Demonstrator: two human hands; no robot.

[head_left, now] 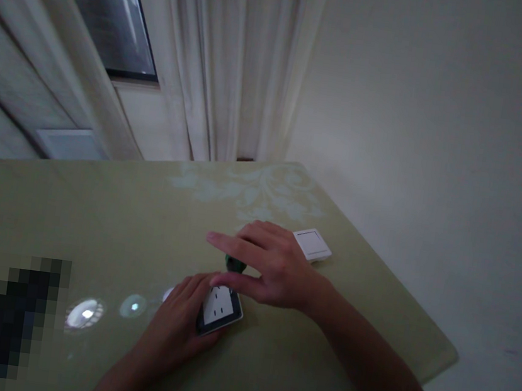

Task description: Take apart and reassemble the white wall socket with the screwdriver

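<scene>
A white wall socket [220, 308] with a dark frame lies on the green table [97, 213]. My left hand [178, 328] grips its left edge, fingers curled round it. My right hand [266, 263] hovers just above and behind the socket, index finger stretched out to the left and thumb extended over the socket's top. A small dark green thing [235, 264] shows under the right hand's fingers; I cannot tell whether the hand holds it. A white switch plate [312, 244] lies flat just right of the right hand.
The table's right edge [417, 316] runs close to a plain wall. Curtains [221, 57] and a window [103, 11] stand behind the table. Bright lamp reflections [85, 313] shine on the tabletop left of my hands. A blurred patch [1, 328] covers the lower left.
</scene>
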